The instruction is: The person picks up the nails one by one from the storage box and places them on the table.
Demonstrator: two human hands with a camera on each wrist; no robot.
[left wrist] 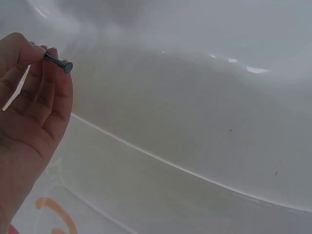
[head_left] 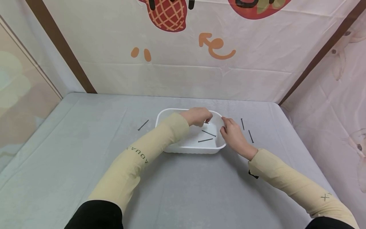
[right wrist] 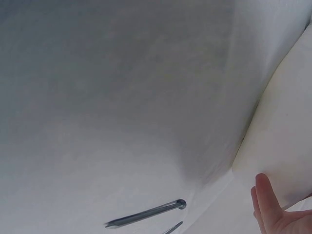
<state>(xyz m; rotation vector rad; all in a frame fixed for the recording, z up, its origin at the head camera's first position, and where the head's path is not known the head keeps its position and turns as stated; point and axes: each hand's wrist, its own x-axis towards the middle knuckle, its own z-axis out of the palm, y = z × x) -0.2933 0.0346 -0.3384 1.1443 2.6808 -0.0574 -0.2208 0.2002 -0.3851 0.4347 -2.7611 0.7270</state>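
Note:
My left hand (head_left: 197, 116) (left wrist: 36, 102) reaches over the far part of a white tray (head_left: 194, 150). In the left wrist view it pinches a dark nail (left wrist: 59, 62) between thumb and fingers, the flat head sticking out. Two nails (head_left: 209, 133) (head_left: 205, 140) lie on the tray's floor, near its right half. At the tray's right end my right hand (head_left: 235, 136) (right wrist: 282, 214) touches the rim, with fingers extended.
One nail (head_left: 143, 125) lies on the grey cloth left of the tray. Two more nails (head_left: 242, 124) (head_left: 251, 136) lie right of it, past my right hand; the right wrist view shows one nail (right wrist: 146, 213) whole. A printed curtain (head_left: 183, 79) hangs behind the table.

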